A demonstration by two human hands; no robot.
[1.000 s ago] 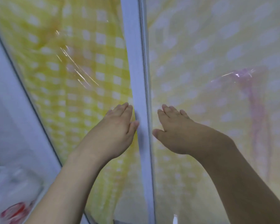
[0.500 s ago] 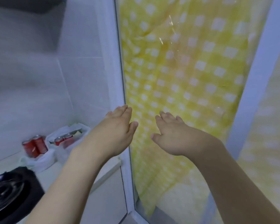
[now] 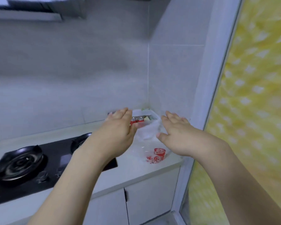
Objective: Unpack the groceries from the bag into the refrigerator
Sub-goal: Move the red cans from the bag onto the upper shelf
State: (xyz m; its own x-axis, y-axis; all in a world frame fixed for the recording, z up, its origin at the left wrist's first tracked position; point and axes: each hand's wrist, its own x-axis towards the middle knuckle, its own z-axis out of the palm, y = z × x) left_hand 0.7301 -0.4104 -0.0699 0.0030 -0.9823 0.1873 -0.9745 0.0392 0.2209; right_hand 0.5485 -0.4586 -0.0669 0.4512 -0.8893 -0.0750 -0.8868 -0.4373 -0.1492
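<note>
In the head view, a white plastic bag with red print (image 3: 150, 140) stood on the pale surface (image 3: 136, 169) in the far right corner, red cans (image 3: 136, 120) showing in its mouth, right of a black gas hob (image 3: 31, 163). The left hand (image 3: 118, 133) and right hand (image 3: 177, 135) hovered on either side of the bag, fingers (image 3: 122, 113) straight and relaxed, holding nothing.

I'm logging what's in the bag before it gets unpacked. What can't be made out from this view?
- Bag contents: only two red cans show; the rest is blurred, partly behind the left hand.
- Red print on the bag: too blurred to read.
- Refrigerator: not in view.
- Right hand: contact with the bag unclear.
</note>
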